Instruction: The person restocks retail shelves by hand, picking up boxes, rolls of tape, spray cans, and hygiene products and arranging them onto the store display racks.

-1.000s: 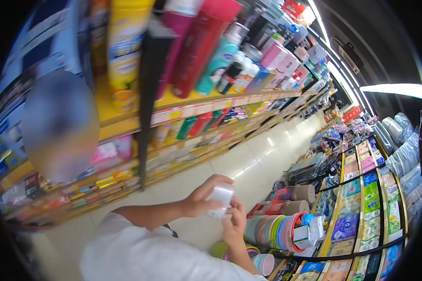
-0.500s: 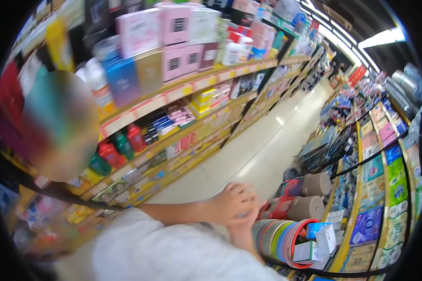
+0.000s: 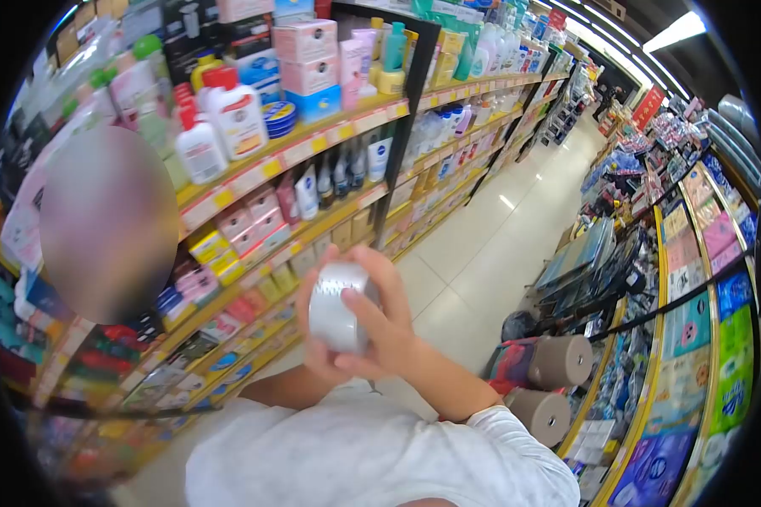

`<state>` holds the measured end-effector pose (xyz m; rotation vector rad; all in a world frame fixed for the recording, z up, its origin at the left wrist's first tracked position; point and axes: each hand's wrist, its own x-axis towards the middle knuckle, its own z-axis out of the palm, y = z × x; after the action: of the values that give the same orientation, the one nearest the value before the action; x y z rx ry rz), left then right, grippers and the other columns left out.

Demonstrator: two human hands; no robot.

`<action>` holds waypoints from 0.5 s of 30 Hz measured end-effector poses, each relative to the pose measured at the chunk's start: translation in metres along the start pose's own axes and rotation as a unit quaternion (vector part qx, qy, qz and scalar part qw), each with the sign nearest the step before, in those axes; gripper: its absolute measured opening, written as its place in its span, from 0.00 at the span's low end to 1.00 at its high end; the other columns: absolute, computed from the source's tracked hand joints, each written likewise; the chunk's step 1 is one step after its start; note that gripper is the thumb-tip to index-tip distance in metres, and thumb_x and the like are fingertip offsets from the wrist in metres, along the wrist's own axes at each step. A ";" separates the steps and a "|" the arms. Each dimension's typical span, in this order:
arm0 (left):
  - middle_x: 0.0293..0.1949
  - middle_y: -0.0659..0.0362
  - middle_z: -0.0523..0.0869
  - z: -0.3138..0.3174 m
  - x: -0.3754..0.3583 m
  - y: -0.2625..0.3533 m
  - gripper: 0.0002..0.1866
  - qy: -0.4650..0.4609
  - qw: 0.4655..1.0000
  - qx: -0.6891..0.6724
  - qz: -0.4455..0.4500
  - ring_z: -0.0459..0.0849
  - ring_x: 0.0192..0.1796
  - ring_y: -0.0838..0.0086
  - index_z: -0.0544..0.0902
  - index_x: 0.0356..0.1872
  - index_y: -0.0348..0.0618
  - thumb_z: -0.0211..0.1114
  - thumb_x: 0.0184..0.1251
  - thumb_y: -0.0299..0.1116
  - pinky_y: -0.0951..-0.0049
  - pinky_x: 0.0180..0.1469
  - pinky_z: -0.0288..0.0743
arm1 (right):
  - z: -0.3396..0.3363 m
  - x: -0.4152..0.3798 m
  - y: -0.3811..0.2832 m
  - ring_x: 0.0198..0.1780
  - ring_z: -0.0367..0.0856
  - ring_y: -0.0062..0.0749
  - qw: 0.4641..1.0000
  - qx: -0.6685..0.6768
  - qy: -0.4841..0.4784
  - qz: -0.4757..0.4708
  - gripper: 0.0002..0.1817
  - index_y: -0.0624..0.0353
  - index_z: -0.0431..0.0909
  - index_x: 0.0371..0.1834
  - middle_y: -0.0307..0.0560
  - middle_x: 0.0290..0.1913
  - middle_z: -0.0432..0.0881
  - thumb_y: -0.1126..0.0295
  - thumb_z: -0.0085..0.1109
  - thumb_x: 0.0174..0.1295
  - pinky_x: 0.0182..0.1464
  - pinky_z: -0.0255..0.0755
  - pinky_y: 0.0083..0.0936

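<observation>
Both hands are wrapped round a short, silvery-white cylinder (image 3: 336, 308) that looks like a jar or a roll; small dark print runs along its upper part, too blurred to read. My right hand (image 3: 386, 317) grips it from the right, with a finger laid across its front. On the other side, my left hand (image 3: 314, 351) curls round the left edge and underside, partly hidden behind the cylinder. The thing is held in front of my white shirt, above the aisle floor.
Left of me, shelves (image 3: 313, 144) carry lotion bottles (image 3: 235, 114), pink boxes (image 3: 307, 59) and blue tins (image 3: 279, 118). Beige rolls (image 3: 560, 362) and a slanted rack of packets (image 3: 685, 325) line the right side. The tiled aisle (image 3: 473, 245) runs ahead between them. A blurred oval covers part of the left.
My hands have risen and moved left from a clasped position low down, and the cylinder now shows plainly between them. The view has shifted along the aisle; the stacked colourful basins have left it.
</observation>
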<state>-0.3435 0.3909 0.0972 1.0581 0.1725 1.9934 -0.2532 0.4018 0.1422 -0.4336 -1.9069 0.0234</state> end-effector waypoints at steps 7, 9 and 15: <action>0.79 0.33 0.52 0.110 0.086 -0.214 0.47 -0.058 0.994 0.046 0.081 0.54 0.81 0.40 0.48 0.80 0.30 0.51 0.74 0.57 0.46 0.79 0.55 | -0.133 -0.049 0.169 0.83 0.34 0.75 0.963 0.159 -0.034 0.214 0.53 0.58 0.27 0.85 0.79 0.81 0.22 0.38 0.44 0.74 0.79 0.37 0.59; 0.79 0.29 0.49 0.173 0.096 -0.276 0.48 -0.117 0.984 -0.057 0.123 0.54 0.80 0.38 0.47 0.80 0.29 0.50 0.75 0.57 0.42 0.78 0.54 | -0.201 -0.047 0.208 0.83 0.34 0.72 0.978 0.120 0.003 0.172 0.52 0.53 0.29 0.86 0.75 0.82 0.23 0.36 0.45 0.73 0.79 0.36 0.60; 0.76 0.26 0.54 0.322 0.088 -0.416 0.47 -0.352 0.920 -0.045 0.164 0.62 0.76 0.30 0.55 0.79 0.33 0.66 0.69 0.50 0.35 0.75 0.56 | -0.349 -0.011 0.279 0.64 0.67 0.56 0.855 0.005 0.472 0.216 0.36 0.48 0.59 0.74 0.57 0.63 0.68 0.50 0.61 0.67 0.70 0.59 0.60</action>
<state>0.1251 0.6366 0.1596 1.7543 -0.5066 1.7416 0.1471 0.5925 0.2013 -0.7010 -0.8148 0.0971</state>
